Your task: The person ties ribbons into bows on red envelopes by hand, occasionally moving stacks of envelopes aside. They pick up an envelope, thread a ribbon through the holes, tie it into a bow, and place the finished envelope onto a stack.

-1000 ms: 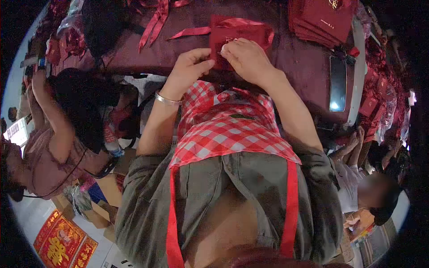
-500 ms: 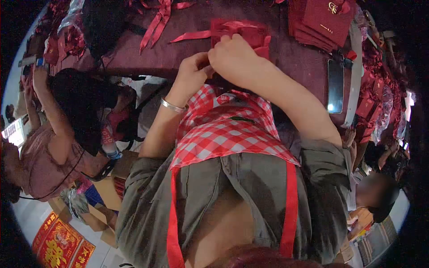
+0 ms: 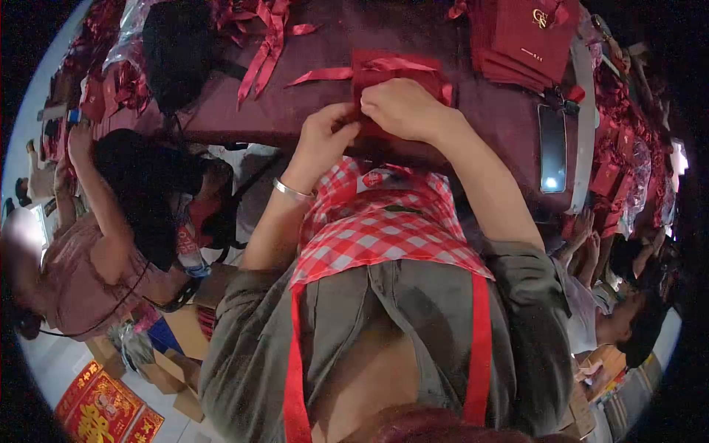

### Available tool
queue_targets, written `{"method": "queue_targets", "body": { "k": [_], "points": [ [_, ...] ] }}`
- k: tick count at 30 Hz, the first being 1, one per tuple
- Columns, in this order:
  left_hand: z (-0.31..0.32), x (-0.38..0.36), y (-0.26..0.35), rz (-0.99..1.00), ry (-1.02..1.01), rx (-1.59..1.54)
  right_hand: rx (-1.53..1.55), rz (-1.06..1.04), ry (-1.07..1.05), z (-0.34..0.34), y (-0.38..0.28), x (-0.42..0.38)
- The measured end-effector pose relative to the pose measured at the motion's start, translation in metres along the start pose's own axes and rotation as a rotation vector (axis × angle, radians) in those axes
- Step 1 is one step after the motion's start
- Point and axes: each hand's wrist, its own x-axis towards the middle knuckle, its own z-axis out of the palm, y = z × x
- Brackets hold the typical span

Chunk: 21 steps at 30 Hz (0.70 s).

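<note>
A dark red gift bag with a satin ribbon lies flat at the table's near edge, in front of my checked apron. Curled over its middle, my right hand has its fingers closed on the bag. My left hand, with a silver bangle at the wrist, pinches at the bag's near left edge. The fingertips of both hands are close together, and what lies exactly between them is partly hidden. The ribbon's loose end trails left across the tablecloth.
Stacked red bags with gold print lie at the upper right, near a phone by the table edge. Loose red ribbons and a black bag are at the upper left. Other people sit on both sides.
Both hands have shifted slightly down in view, along with the bag and table. My right hand's fingers have drawn toward the bag's near left part, with the left hand still close by.
</note>
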Motion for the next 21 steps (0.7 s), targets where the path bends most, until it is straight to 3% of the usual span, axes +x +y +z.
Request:
{"method": "queue_targets", "body": {
  "k": [1,3,5,6,8,9,11,14,21],
  "points": [
    [-0.002,0.001,0.010,-0.064,-0.028,-0.037,0.099,-0.040,0.142,0.000,0.001,-0.002],
    [0.003,0.003,0.010,-0.070,0.061,-0.121,0.055,-0.033,0.137,-0.002,0.002,-0.006],
    [0.002,0.009,-0.005,0.056,0.132,-0.185,0.188,-0.198,0.404,0.003,0.008,-0.015],
    [0.003,0.010,-0.008,0.053,0.138,-0.187,0.190,-0.202,0.399,0.003,0.006,-0.019],
    [0.008,0.011,-0.011,0.304,0.329,0.147,0.220,-0.170,0.539,0.004,0.000,-0.027],
    [0.009,0.010,-0.006,0.302,0.330,0.145,0.221,-0.170,0.537,0.005,-0.001,-0.028],
    [0.009,0.005,0.017,0.117,0.205,0.017,0.187,-0.167,0.582,0.006,-0.003,-0.029],
    [0.018,0.011,0.022,0.309,0.270,0.180,0.215,-0.187,0.614,0.005,-0.007,-0.028],
    [0.019,0.011,0.039,0.380,0.366,0.268,0.195,-0.164,0.617,-0.002,-0.010,-0.029]
  ]
}}
